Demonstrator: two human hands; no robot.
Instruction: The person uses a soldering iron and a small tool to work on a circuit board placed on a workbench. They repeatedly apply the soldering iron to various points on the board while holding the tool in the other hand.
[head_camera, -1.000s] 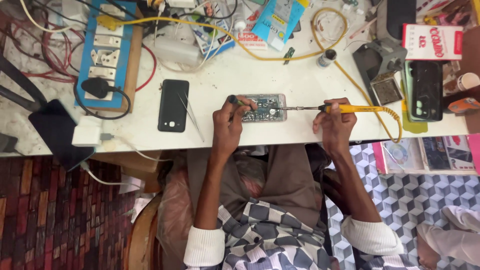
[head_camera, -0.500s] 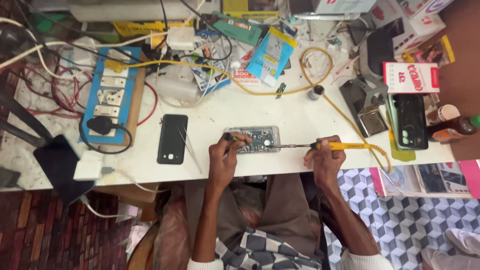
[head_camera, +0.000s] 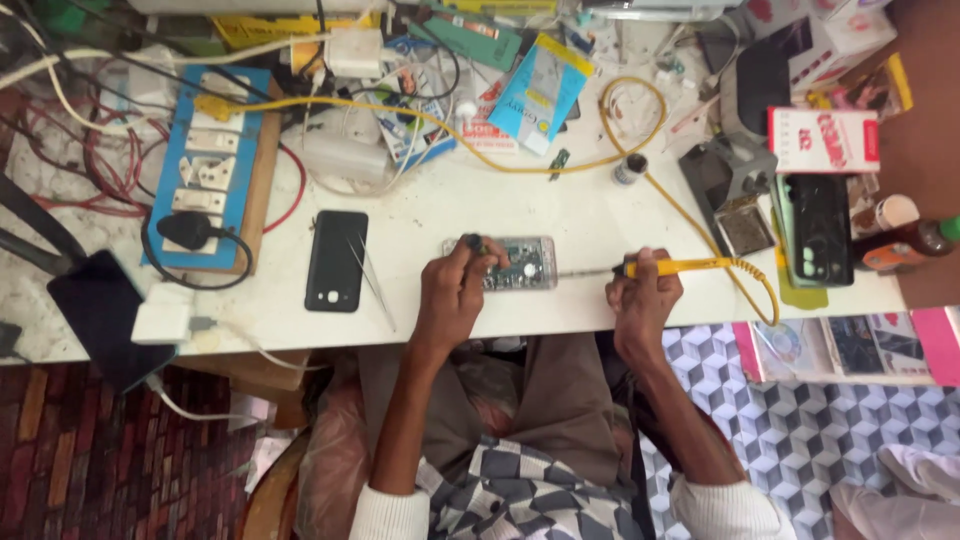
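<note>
Here, near the front edge of the white bench top (head_camera: 590, 225), at its middle: one opened phone (head_camera: 512, 263), circuit board exposed, lying flat. The left hand (head_camera: 452, 295) rests on its left end, fingers closed on a small dark tool (head_camera: 472, 242). The right hand (head_camera: 643, 295) is closed around the yellow-handled soldering iron (head_camera: 680, 266), whose thin shaft lies level and points left toward the phone's right end.

Handling, as a judgement: light, stiff, fragile on its open face; best held by the outer edges, not the board. The iron is taken by the handle only; its yellow cord (head_camera: 640, 170) loops back toward the rear and could drag.

Surroundings: black phone (head_camera: 335, 260) and tweezers (head_camera: 372, 280) just left of the left hand; blue socket board (head_camera: 212, 160) at the left end; dark phone on a green mat (head_camera: 818, 230) at the right end; small pot (head_camera: 630, 169) behind. Open room lies between the work and the rear clutter; the front edge is close.
</note>
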